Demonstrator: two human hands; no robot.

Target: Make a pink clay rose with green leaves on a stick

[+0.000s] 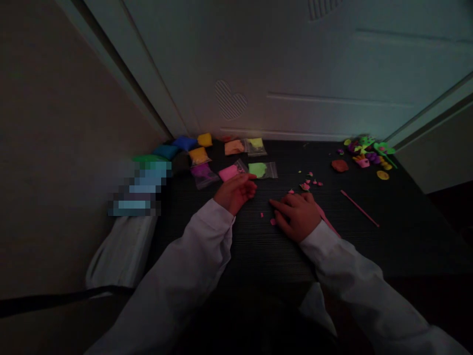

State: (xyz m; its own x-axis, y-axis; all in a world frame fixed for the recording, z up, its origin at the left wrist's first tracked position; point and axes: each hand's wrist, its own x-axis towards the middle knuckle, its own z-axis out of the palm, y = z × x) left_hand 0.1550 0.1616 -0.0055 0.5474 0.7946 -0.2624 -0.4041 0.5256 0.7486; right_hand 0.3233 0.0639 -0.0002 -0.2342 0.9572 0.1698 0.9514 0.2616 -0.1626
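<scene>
White sleeves (201,241) reach over the dark table (258,249); the left hand (235,191) curls near the pink clay packet (227,172), whether grasping anything I can't tell, while the right hand (298,217) rests palm down, fingers loose, beside a pink clay scrap (273,222)

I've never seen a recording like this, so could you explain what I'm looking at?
There's no machine here: these are a person's two bare hands, in one picture from a camera worn on the head, looking forward and down. The left hand, fingers curled, is near a pink packet and a green packet. The right hand is palm down over the dark table. Small pink pieces lie just beyond it; to its right are a thin pink stick and, farther back, colourful shapes. It's too dim to tell whether either hand holds anything.
</scene>
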